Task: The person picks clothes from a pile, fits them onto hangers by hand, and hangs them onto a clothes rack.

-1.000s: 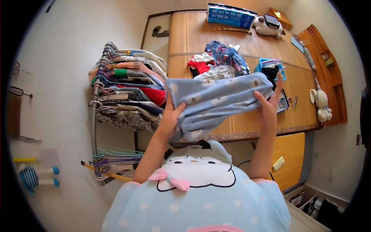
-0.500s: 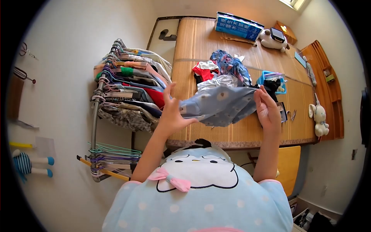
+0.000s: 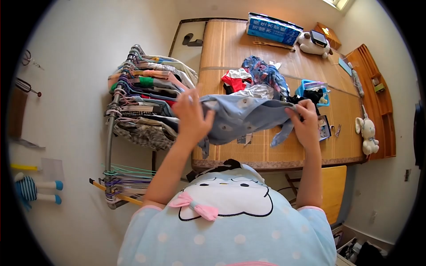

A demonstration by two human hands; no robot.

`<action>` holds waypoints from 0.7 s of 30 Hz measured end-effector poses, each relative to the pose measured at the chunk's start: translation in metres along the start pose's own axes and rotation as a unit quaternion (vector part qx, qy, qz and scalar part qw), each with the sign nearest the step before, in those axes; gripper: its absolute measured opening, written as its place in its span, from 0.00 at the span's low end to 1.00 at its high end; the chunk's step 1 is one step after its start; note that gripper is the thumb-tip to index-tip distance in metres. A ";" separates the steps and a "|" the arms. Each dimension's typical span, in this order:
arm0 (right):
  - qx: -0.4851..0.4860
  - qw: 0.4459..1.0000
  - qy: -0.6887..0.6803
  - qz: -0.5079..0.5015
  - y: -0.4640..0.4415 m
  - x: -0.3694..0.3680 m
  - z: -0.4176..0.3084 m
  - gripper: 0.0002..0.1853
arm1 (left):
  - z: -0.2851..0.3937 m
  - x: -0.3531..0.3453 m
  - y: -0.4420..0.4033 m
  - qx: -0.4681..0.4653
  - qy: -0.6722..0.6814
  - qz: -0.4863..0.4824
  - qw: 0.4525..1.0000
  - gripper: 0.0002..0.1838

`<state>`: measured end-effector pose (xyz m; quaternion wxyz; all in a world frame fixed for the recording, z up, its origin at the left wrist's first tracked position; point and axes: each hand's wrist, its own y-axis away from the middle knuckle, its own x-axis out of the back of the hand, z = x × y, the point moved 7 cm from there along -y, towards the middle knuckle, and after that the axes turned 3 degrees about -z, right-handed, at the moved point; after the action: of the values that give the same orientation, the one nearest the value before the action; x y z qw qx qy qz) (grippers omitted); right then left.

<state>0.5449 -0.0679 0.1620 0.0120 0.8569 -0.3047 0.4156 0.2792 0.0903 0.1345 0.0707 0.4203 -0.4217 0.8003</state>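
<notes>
A blue-grey shirt (image 3: 239, 117) with pale printed motifs is stretched sideways in front of me, above the near part of the mat-covered bed. Sleeve-like ends dangle from it near both hands. My right hand (image 3: 306, 122) pinches its right upper corner between thumb and fingers. At the opposite end, my left hand (image 3: 193, 117) has its thumb and fingers around the shirt's edge, slightly smeared by motion; the cloth partly passes behind that hand. Beyond the shirt lies a heap of clothes, with a red and white piece (image 3: 237, 80) and a blue patterned piece (image 3: 266, 75).
To the left stands a metal rack (image 3: 111, 146) full of hung clothes, with bare hangers (image 3: 128, 184) low down. On the bed mat (image 3: 222, 48) are a blue basket (image 3: 304, 86), a small box (image 3: 325, 128) and a blue package (image 3: 273, 30). A plush elephant (image 3: 367, 135) sits right.
My left hand has gone from spread fingers to closing round the shirt's left end. My right hand has dropped slightly, and a sleeve now hangs beside it.
</notes>
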 end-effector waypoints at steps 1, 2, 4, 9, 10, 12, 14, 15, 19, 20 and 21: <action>0.135 0.991 0.001 0.023 0.002 -0.004 -0.031 0.07 | 0.013 -0.018 0.008 -0.027 0.155 -0.072 0.985 0.29; 0.268 0.962 0.002 0.046 0.011 -0.009 -0.058 0.07 | 0.031 -0.033 0.019 -0.054 0.306 -0.141 0.940 0.32; 0.190 0.967 -0.159 -0.053 0.011 -0.031 -0.065 0.07 | 0.073 -0.036 0.032 -0.117 0.244 -0.076 0.960 0.32; 0.081 0.958 -0.254 -0.109 0.011 -0.032 -0.070 0.08 | 0.039 -0.078 0.042 0.046 0.466 -0.268 0.842 0.31; 0.075 0.970 -0.209 -0.096 0.008 -0.025 -0.061 0.08 | 0.034 -0.066 0.037 0.018 0.453 -0.297 0.840 0.31; 0.080 0.979 -0.155 -0.102 0.006 -0.013 -0.058 0.09 | 0.014 -0.051 0.027 0.011 0.466 -0.311 0.829 0.22; 0.076 0.982 -0.143 -0.101 0.006 -0.010 -0.054 0.09 | -0.006 -0.046 0.023 0.078 0.438 -0.379 0.811 0.15; 0.074 0.986 -0.127 -0.075 0.007 -0.005 -0.056 0.09 | -0.004 -0.033 0.018 0.081 0.438 -0.377 0.812 0.15; 0.138 0.989 -0.046 0.036 0.025 0.024 -0.085 0.05 | 0.011 0.037 -0.005 0.130 0.534 -0.230 0.803 0.10; 0.201 0.972 -0.025 0.115 0.035 0.033 -0.099 0.04 | 0.021 0.057 -0.007 0.069 0.537 -0.153 0.827 0.11; 0.207 0.972 -0.028 0.111 0.040 0.025 -0.100 0.04 | 0.024 0.065 -0.003 0.038 0.534 -0.106 0.838 0.09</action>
<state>0.4648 -0.0862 0.2354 -0.2203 0.8130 -0.3053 0.4442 0.2541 0.0587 0.1904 0.3532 -0.0276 -0.2404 0.9037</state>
